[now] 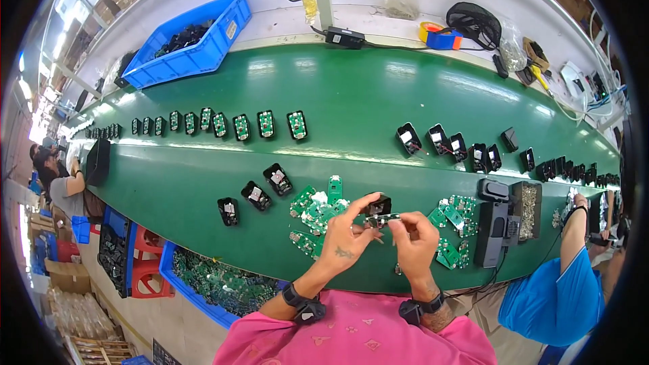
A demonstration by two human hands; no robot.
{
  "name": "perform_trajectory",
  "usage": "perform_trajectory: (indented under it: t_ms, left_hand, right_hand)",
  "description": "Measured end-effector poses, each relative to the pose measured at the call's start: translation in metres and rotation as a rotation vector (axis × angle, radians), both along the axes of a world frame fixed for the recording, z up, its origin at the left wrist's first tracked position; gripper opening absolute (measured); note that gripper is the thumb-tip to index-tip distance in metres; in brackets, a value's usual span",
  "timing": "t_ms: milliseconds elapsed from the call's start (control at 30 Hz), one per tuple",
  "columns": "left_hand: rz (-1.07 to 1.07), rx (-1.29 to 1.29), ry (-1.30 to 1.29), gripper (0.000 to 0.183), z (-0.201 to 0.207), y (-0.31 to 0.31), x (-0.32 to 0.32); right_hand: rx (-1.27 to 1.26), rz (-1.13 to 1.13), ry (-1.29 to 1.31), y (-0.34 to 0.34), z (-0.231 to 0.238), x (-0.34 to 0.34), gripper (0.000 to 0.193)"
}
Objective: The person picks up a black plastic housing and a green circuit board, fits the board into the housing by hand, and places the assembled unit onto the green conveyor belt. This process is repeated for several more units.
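Your left hand (347, 235) has its fingers closed on a small black housing (380, 205), thumb below and forefinger curled over the top, and it holds the piece up off the surface. Your right hand (415, 236) pinches the end of a narrow green circuit board (384, 219) between thumb and forefinger; the board lies level and meets the underside of the housing, between your two hands. Whether the board sits inside the housing or only against it cannot be told.

Just under and left of your left hand lies a loose heap of green circuit boards (313, 211) on the green surface (351, 105). A second heap of boards (454, 220) lies right of your right hand. Left of the first heap, three black housings (257, 195) sit in a slanting row. Right of the second heap stands a black device (493, 226) with a tray of small metal parts (528, 204) beside it.

Farther out, a row of boarded housings (220, 124) runs along the surface on the left, and more black housings (449, 143) line up on the right. A blue bin (203, 54) sits at the far edge. On your right, a person in a blue sleeve (561, 284) works at the same surface.
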State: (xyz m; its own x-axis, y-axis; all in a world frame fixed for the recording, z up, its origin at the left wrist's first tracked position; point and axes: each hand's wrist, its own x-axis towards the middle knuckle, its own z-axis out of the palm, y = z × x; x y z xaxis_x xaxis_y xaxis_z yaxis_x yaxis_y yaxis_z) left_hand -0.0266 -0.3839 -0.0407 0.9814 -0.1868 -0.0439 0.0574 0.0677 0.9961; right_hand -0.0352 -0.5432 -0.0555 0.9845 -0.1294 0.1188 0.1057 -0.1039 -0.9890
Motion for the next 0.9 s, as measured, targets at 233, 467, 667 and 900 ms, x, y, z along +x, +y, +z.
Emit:
perform_trajectory:
  t_ms: [233, 467, 667, 900]
  left_hand:
    - [-0.076, 0.074, -0.056, 0.056, 0.005, 0.0, 0.0]
    - [0.015, 0.303, -0.346, 0.059, 0.002, -0.009, 0.0]
    - [0.082, 0.379, -0.411, 0.058, -0.006, -0.012, -0.002]
    - [-0.102, -0.034, -0.017, 0.05, 0.006, -0.006, 0.003]
  right_hand:
    - [0.304, 0.134, 0.206, -0.008, 0.013, -0.004, 0.018]
    - [-0.134, 0.298, 0.128, -0.023, 0.033, 0.001, 0.028]
    - [-0.355, 0.268, 0.083, -0.015, 0.04, 0.006, 0.027]
    - [-0.313, 0.047, 0.137, -0.016, 0.038, 0.011, 0.031]
